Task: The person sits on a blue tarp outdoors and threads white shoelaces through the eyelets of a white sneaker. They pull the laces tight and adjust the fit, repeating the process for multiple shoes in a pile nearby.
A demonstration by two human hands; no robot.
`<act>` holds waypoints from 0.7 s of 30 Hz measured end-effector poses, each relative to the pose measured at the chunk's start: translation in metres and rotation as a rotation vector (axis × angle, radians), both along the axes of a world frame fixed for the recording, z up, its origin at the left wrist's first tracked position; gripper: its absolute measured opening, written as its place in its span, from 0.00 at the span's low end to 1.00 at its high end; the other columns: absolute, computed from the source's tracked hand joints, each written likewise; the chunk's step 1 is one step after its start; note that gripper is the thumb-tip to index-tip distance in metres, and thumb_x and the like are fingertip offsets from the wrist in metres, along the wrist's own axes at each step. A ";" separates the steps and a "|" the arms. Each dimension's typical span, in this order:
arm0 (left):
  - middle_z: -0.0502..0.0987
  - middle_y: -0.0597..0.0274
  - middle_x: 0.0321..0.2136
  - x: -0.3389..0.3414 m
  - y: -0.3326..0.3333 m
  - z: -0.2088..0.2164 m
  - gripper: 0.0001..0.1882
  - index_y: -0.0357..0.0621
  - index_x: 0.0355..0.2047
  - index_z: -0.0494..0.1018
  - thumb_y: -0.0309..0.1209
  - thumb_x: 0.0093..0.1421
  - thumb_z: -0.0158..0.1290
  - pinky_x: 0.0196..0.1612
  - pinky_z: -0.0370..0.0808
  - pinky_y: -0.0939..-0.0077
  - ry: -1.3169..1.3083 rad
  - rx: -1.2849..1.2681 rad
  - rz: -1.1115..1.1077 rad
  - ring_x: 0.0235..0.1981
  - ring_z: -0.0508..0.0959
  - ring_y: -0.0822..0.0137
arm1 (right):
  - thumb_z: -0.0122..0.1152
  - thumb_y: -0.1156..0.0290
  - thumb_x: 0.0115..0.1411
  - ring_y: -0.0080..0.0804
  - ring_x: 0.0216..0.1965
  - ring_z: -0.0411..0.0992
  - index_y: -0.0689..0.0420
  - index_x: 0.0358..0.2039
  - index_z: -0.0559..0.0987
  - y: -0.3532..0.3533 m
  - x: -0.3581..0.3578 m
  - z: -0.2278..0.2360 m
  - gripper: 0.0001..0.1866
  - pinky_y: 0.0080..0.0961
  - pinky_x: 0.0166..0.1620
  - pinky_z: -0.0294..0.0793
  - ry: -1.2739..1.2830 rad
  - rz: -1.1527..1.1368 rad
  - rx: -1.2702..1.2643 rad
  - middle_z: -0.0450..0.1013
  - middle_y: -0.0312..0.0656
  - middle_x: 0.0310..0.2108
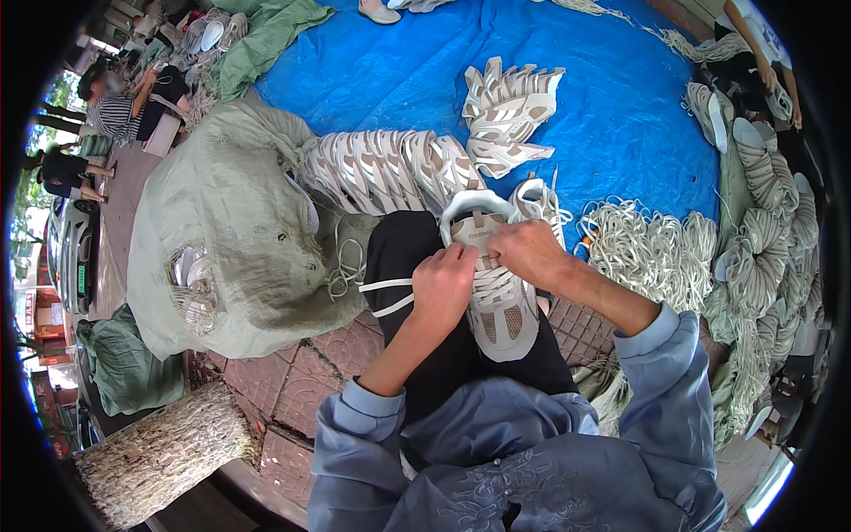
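Note:
A white and beige sneaker (502,310) lies on my lap, toe pointing toward me. My left hand (443,285) pinches a white shoelace (386,297) at the shoe's left side, and the lace's loose ends trail off to the left over my black trousers. My right hand (526,248) grips the lace near the top eyelets, by the tongue. Both hands touch each other over the lacing.
A row of unlaced sneakers (390,168) and a second pile (510,115) lie on a blue tarp (612,97). A grey-green sack (230,239) of shoes stands at left. Bundles of white laces (656,248) lie at right. Other people sit at far left and top right.

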State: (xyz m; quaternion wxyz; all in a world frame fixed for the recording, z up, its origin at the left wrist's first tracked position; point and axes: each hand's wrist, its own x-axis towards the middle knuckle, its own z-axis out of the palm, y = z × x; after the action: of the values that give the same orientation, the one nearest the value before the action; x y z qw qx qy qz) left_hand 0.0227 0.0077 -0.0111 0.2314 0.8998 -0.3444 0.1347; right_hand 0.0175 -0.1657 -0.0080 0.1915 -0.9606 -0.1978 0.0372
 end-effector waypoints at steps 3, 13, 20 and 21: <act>0.67 0.62 0.16 -0.001 0.000 0.000 0.06 0.44 0.20 0.67 0.21 0.43 0.53 0.19 0.71 0.71 0.005 0.011 0.008 0.18 0.73 0.63 | 0.53 0.75 0.44 0.43 0.26 0.74 0.59 0.19 0.76 0.000 0.005 0.007 0.04 0.37 0.27 0.73 0.054 0.046 0.023 0.73 0.48 0.23; 0.67 0.61 0.17 -0.002 0.000 -0.004 0.06 0.43 0.21 0.67 0.22 0.45 0.54 0.19 0.71 0.72 0.020 -0.002 0.011 0.17 0.73 0.63 | 0.54 0.76 0.42 0.41 0.23 0.74 0.60 0.20 0.75 0.005 0.002 0.003 0.03 0.35 0.24 0.72 -0.055 0.163 -0.087 0.72 0.44 0.20; 0.69 0.61 0.19 -0.001 0.004 -0.001 0.06 0.44 0.23 0.69 0.23 0.46 0.55 0.20 0.71 0.71 0.069 -0.009 -0.015 0.18 0.74 0.61 | 0.56 0.75 0.41 0.38 0.24 0.74 0.55 0.20 0.76 -0.011 0.016 -0.012 0.03 0.33 0.26 0.73 0.054 0.277 0.355 0.72 0.40 0.21; 0.69 0.61 0.19 -0.001 0.005 0.000 0.06 0.44 0.24 0.69 0.23 0.46 0.55 0.20 0.71 0.71 0.077 0.000 -0.012 0.18 0.74 0.61 | 0.57 0.75 0.40 0.36 0.23 0.73 0.54 0.20 0.75 -0.012 0.017 -0.013 0.03 0.32 0.26 0.73 -0.037 0.239 0.407 0.72 0.39 0.21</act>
State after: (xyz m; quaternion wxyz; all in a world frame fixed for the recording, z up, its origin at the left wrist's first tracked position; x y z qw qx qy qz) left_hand 0.0221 0.0123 -0.0116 0.2454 0.9023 -0.3404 0.0986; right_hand 0.0345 -0.1774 -0.0215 0.3717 -0.8725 -0.3172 0.0012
